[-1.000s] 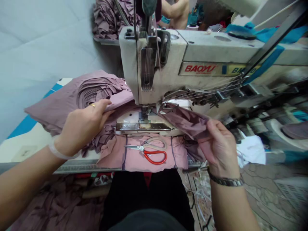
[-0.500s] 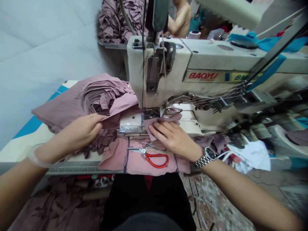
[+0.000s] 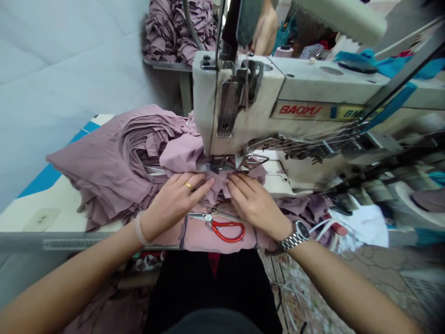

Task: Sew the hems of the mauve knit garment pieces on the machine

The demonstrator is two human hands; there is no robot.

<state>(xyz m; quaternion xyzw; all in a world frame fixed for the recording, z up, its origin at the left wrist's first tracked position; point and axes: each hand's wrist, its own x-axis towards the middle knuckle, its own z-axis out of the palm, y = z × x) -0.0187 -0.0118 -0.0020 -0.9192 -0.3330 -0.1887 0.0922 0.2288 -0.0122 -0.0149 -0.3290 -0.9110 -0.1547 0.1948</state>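
My left hand point(image 3: 181, 197) and right hand point(image 3: 255, 204) press thin mauve cloth point(image 3: 219, 184), grip unclear, at the off-white metal sewing machine point(image 3: 313, 86), seemingly mid-piece; left of them, a folded mauve fabric stack point(image 3: 104, 155) apparently remains.

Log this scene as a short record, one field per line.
left hand: fingers on mauve cloth, grip unclear
right hand: fingers on the same cloth, watch at the wrist
machine: sewing machine marked BAOYU, just beyond the hands
scissors: red-handled, lying on pink fabric
left side: thick mauve stack on the table
background: another mauve pile
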